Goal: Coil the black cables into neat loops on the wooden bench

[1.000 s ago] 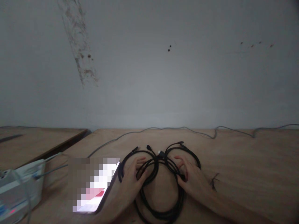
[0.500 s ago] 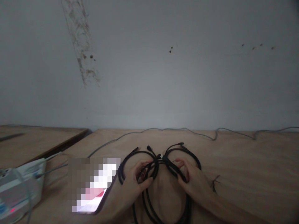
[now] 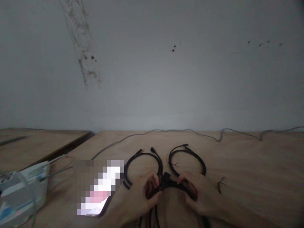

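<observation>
A coiled black cable with a dark connector at its top spans the space between my hands, near the front of the wooden table. My left hand is closed round the left side of this coil. On the right side, my right hand grips the same coil between thumb and fingers. Behind my left hand lies another black cable coil, its two plug ends pointing away. A further black cable coil lies behind my right hand.
A phone with a lit, partly pixelated screen lies left of my left hand. White power strips stand at the far left. A thin grey cable runs along the wall. A small black tie lies on the right.
Both hands have moved nearer to me with the held coil, away from the two coils behind. The rear coils are now more exposed.
</observation>
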Available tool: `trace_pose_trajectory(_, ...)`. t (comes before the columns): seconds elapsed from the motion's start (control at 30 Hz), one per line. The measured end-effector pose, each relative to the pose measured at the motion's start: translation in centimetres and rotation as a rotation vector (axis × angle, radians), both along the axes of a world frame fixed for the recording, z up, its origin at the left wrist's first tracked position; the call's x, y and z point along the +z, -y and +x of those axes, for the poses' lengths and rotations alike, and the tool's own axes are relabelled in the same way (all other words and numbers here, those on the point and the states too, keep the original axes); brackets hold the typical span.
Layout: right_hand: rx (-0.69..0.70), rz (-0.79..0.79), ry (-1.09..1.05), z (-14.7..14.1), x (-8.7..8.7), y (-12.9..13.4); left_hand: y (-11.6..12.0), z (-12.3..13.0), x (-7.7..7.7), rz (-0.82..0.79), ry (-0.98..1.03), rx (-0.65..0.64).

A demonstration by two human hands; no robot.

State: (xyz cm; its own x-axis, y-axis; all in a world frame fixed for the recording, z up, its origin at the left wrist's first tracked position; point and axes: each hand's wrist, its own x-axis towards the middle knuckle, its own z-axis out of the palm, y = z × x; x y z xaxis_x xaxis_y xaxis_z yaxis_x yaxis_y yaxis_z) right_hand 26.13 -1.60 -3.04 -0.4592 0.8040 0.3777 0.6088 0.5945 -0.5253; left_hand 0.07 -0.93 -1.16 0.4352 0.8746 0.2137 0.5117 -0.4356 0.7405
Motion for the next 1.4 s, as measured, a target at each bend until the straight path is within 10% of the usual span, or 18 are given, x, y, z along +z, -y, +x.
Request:
trace_pose_trajectory(0.7, -0.144, -0.077, 0.025, 1.3, -1.3, 0.4, 0.0, -0.4, 0.7, 0.322, -0.219, -0.251)
trace_pose_trajectory(1.4, -0.175, -0.036, 0.012, 1.3, -1.4, 0.4, 0.0, -0.8, 0.1, 0.227, -0.282, -0.197)
